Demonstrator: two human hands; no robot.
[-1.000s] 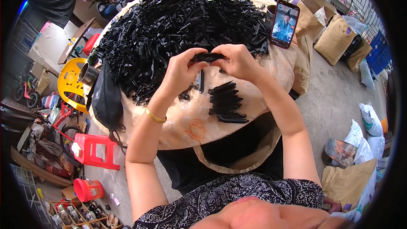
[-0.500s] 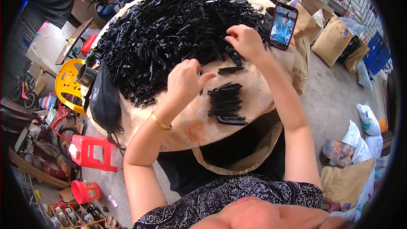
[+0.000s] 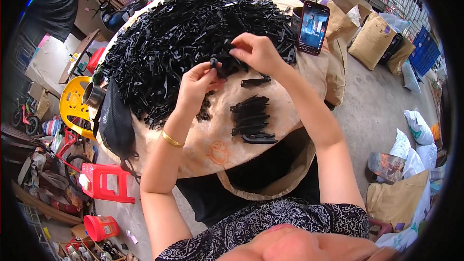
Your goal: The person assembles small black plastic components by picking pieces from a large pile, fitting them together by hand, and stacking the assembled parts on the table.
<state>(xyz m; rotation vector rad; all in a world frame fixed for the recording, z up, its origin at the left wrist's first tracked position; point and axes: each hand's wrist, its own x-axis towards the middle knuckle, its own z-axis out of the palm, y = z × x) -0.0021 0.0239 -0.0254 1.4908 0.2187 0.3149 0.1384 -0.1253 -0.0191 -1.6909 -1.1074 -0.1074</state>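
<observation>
Both hands pinch small black plastic clip (image 3: 216,63).

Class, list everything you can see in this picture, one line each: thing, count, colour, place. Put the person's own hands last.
Plastic parts heap: too many to count, black, far half of the table.
Sorted parts stack: one small pile, black, near the table's front.
Table cover: one, tan, over the round table.
Phone: one, dark, propped at the right.
Stool: one, red, floor at the left.
Sacks: several, brown, floor at the right.
Left hand: pinching a black piece.
Right hand: fingers on the same piece.
</observation>
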